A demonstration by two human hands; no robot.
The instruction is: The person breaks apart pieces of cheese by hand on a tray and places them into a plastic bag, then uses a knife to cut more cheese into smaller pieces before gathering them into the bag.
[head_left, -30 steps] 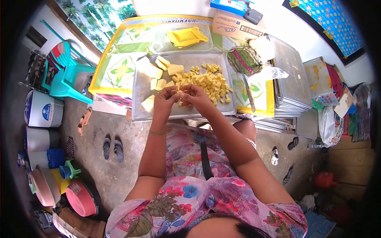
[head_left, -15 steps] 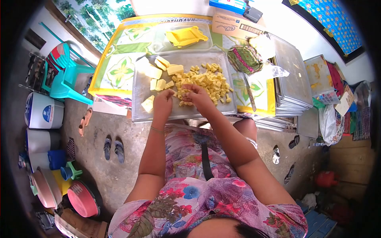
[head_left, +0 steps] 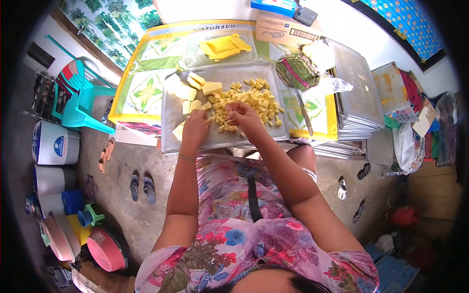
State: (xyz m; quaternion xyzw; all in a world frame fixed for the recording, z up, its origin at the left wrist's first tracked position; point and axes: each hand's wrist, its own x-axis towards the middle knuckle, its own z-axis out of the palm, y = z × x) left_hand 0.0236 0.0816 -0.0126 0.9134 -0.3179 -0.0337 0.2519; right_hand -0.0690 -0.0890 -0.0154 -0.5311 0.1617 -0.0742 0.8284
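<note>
A metal tray (head_left: 229,141) holds pale yellow food, perhaps cheese or butter. Bigger blocks (head_left: 184,91) lie at its left, and a heap of small cubes (head_left: 259,100) covers the middle and right. My left hand (head_left: 197,128) is at the tray's left front, its bent fingers against a yellow chunk (head_left: 195,105); the fingertips are partly hidden. Over the left front of the heap, my right hand (head_left: 243,118) has its fingers curled toward the thumb, and whatever lies between them is too small to make out. Another yellow piece (head_left: 179,131) sits beside my left hand.
A knife (head_left: 305,113) lies right of the tray, near a green woven bag (head_left: 299,72). Behind the tray, a yellow wrapper (head_left: 224,46) rests on a clear tray. Stacked metal trays (head_left: 356,88) stand at the right, and a turquoise chair (head_left: 85,100) at the left.
My left hand has moved left and slightly down, from beside the cubes to the chunk at the left. My right hand stays over the heap, its fingers drawn in slightly.
</note>
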